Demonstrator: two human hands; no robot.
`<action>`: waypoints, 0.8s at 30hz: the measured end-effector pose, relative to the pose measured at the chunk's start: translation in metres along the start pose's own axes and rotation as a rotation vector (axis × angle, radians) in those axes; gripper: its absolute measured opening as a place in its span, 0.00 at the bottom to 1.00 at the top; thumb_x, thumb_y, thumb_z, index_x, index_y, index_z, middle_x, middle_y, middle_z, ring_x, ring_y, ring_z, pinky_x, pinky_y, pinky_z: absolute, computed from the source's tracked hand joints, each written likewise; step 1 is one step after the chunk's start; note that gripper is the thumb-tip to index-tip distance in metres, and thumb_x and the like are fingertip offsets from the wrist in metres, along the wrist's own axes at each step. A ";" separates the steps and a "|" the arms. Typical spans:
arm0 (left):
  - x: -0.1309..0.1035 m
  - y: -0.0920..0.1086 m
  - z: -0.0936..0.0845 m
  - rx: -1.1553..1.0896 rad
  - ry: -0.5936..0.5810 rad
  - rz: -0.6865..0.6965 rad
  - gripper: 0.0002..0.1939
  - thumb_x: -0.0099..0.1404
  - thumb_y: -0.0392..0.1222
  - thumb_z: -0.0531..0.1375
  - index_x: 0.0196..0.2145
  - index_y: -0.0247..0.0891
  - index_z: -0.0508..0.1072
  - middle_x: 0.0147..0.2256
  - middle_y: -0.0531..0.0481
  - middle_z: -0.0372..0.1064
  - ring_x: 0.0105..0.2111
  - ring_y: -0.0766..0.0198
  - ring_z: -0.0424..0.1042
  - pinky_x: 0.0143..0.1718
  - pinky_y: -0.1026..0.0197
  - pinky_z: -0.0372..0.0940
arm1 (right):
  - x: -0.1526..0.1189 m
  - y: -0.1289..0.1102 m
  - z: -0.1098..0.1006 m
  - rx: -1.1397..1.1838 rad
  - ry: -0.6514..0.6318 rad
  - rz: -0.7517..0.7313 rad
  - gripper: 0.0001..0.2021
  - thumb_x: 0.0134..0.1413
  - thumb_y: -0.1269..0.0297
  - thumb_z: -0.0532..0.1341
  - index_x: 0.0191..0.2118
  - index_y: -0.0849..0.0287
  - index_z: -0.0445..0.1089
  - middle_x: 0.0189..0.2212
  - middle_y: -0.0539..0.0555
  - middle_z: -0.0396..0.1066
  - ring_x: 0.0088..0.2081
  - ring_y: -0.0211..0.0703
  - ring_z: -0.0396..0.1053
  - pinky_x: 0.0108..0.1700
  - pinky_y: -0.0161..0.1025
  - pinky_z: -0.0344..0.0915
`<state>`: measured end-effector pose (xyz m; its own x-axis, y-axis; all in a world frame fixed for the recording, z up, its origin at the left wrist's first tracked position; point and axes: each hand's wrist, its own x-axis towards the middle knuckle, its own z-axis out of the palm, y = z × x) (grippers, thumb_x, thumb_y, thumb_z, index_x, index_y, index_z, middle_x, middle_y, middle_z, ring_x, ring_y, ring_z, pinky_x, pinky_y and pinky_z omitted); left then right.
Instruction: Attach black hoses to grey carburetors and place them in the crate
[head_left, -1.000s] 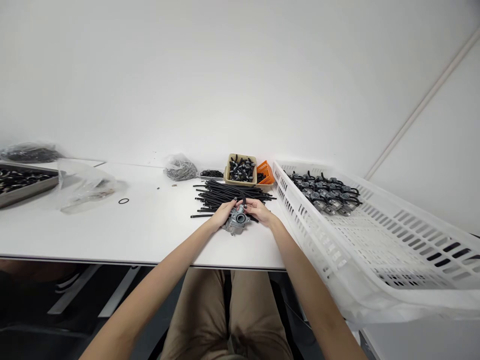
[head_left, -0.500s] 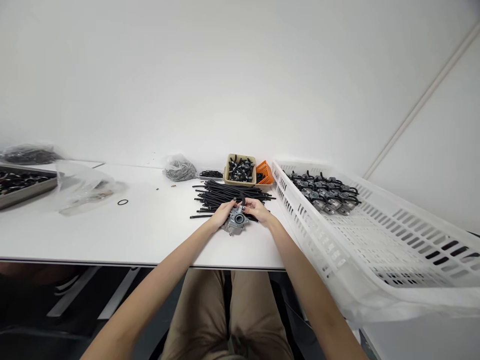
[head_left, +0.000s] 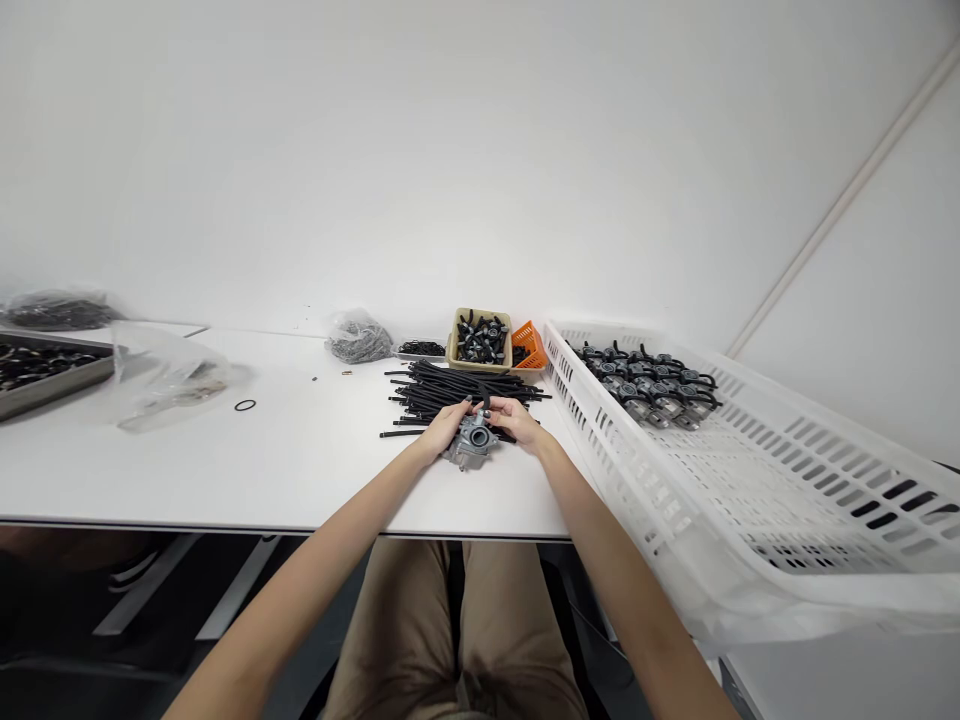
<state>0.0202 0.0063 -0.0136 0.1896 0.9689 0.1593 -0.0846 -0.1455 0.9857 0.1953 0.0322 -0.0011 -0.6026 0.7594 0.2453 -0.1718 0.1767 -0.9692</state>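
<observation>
A grey metal carburetor-like part [head_left: 472, 442] rests near the front of the white table, with a round opening facing me. My left hand [head_left: 445, 428] is closed on its left side. At its top, my right hand [head_left: 511, 416] pinches around a short black tube [head_left: 484, 396] that rises from the part. Just behind both hands lies a pile of thin black hoses [head_left: 435, 388]. The fingertips partly hide where the tube meets the metal.
On the right, a large white crate [head_left: 675, 500] holds several similar metal parts [head_left: 649, 380]. Behind the hoses stand a cream bin [head_left: 452, 350] and an orange basket [head_left: 534, 345]. Plastic bags [head_left: 360, 338], a black ring [head_left: 245, 405] and a metal tray [head_left: 60, 388] are leftward.
</observation>
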 end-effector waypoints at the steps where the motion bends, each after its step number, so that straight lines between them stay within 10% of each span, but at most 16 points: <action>1: 0.000 0.000 0.000 0.003 -0.002 0.003 0.32 0.53 0.69 0.60 0.31 0.31 0.74 0.29 0.45 0.71 0.29 0.61 0.66 0.34 0.61 0.59 | 0.000 0.000 0.000 0.018 0.016 0.005 0.19 0.43 0.55 0.70 0.39 0.61 0.73 0.35 0.53 0.70 0.34 0.38 0.65 0.38 0.35 0.61; 24: 0.007 -0.009 -0.007 0.061 -0.047 0.024 0.30 0.57 0.66 0.57 0.33 0.32 0.74 0.33 0.44 0.73 0.34 0.58 0.69 0.39 0.59 0.62 | 0.000 -0.005 0.002 0.148 0.029 -0.037 0.17 0.40 0.55 0.72 0.33 0.58 0.69 0.33 0.50 0.68 0.33 0.37 0.64 0.37 0.34 0.63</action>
<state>0.0155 0.0154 -0.0220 0.2339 0.9548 0.1834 -0.0303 -0.1814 0.9829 0.1943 0.0304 0.0038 -0.5715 0.7720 0.2781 -0.3077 0.1126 -0.9448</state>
